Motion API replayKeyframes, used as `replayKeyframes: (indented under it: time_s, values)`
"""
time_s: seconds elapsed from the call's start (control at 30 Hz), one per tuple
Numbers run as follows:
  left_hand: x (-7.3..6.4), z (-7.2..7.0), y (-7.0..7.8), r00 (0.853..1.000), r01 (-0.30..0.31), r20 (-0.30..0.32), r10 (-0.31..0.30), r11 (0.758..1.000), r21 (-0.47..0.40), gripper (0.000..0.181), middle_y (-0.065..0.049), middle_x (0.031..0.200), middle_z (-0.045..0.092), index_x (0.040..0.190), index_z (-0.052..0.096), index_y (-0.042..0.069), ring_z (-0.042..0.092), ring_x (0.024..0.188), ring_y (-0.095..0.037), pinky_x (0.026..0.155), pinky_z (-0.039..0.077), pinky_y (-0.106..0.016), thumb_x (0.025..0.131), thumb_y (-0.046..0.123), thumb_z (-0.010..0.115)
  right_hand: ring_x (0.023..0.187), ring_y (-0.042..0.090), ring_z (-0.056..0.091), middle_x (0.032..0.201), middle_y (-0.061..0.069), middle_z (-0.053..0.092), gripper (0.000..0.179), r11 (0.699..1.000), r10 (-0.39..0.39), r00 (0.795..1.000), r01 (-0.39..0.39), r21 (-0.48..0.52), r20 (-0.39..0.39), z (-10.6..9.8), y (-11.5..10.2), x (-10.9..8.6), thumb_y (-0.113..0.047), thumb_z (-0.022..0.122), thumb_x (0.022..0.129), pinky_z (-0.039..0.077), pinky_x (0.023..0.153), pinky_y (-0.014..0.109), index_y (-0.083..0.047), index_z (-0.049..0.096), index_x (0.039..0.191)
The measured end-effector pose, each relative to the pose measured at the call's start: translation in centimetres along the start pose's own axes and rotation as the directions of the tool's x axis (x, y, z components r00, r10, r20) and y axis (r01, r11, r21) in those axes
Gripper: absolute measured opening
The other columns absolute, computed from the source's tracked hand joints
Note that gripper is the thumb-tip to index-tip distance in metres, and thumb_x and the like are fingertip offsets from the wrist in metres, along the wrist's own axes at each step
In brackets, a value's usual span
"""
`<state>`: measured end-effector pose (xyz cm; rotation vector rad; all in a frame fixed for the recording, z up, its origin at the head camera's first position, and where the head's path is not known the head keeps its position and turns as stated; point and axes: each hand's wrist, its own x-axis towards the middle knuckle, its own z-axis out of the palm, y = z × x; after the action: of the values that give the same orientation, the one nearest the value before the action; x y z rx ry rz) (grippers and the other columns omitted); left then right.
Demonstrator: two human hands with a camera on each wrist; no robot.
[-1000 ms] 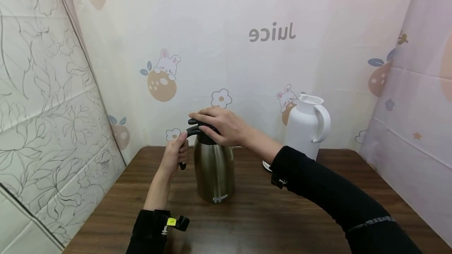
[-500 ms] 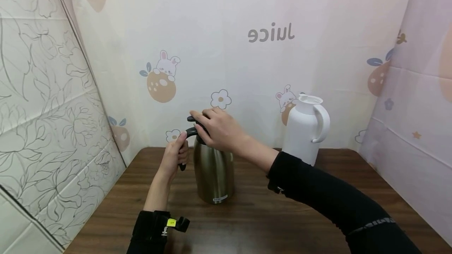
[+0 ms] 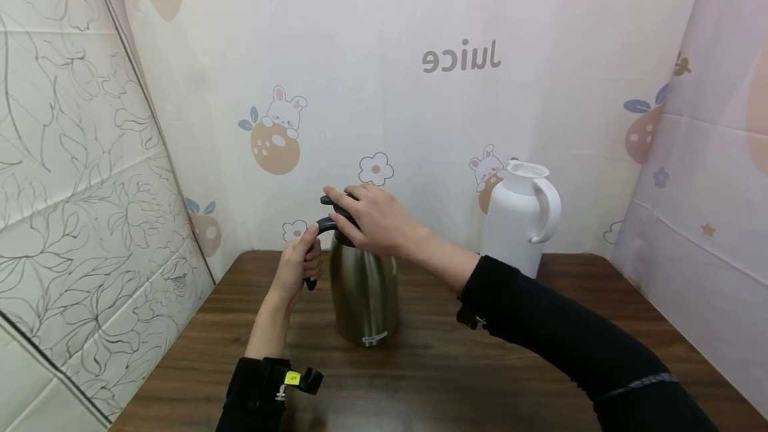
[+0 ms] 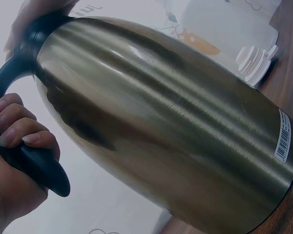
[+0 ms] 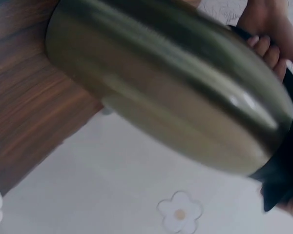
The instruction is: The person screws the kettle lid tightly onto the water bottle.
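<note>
A gold-brown steel thermos jug [image 3: 365,295] stands upright on the wooden table [image 3: 420,365]. Its black handle [image 4: 41,168] points left, and my left hand [image 3: 295,260] grips it with the fingers wrapped round. Over the jug's top lies my right hand [image 3: 378,220], thumb on the near side and fingers bent across, holding the black lid [image 3: 327,200]. Most of that lid is hidden under the palm. In the left wrist view a barcode sticker [image 4: 283,136] shows low on the jug's body.
Behind my right forearm stands a white thermos jug [image 3: 516,222] with its mouth uncovered and its handle to the right. A white ribbed stopper [image 4: 254,63] lies on the table beside it. A printed cloth wall [image 3: 408,112] closes off the back.
My right hand has shifted slightly left, and its flatter fingers have bent round the lid. The right sleeve now covers the white stopper in the head view. My left hand keeps its grip.
</note>
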<state>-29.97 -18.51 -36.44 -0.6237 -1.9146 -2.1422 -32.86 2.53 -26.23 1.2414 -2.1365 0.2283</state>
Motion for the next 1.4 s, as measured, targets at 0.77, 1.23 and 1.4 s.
replayKeyframes:
  time_s: [0.77, 1.23, 1.4]
  values:
    - [0.1, 0.0, 0.1, 1.000, 0.011, -0.023, -0.011, 1.000, -0.002, 0.061, 0.009, 0.055, 0.030, 0.070, 0.025, 0.000, 0.027, 0.046, -0.008, 0.048, 0.024, -0.023, 0.113, 0.039, 0.046, 0.114, 0.023, 0.064, 0.130, 0.007, 0.067, 0.045, 0.968, -0.185, 0.981, 0.191, 0.162, -0.052, 0.6, 2.9, -0.3, -0.030, 0.054, 0.109, 0.052, 0.097, 0.039, -0.017, 0.058, 0.152]
    - [0.1, 0.2, 0.1, 1.000, 0.012, -0.021, -0.011, 1.000, 0.009, 0.060, 0.011, 0.054, 0.030, 0.067, 0.027, 0.006, 0.026, 0.046, -0.007, 0.048, 0.023, -0.024, 0.113, 0.039, 0.046, 0.110, 0.033, 0.065, 0.122, 0.015, 0.070, 0.046, 0.990, 0.095, 0.995, -0.097, -0.102, -0.030, 0.4, -1.0, -0.1, -0.034, 0.050, 0.109, 0.054, 0.093, 0.043, -0.012, 0.061, 0.148]
    - [-0.1, 0.2, 0.1, 1.000, 0.011, -0.029, -0.011, 1.000, 0.001, 0.061, 0.010, 0.053, 0.030, 0.068, 0.025, 0.002, 0.026, 0.046, -0.008, 0.048, 0.023, -0.024, 0.113, 0.039, 0.046, 0.111, 0.033, 0.066, 0.124, 0.015, 0.070, 0.046, 0.985, 0.121, 0.992, -0.122, -0.120, -0.019, 0.3, -1.4, 0.0, -0.034, 0.050, 0.110, 0.054, 0.094, 0.044, -0.012, 0.060, 0.149]
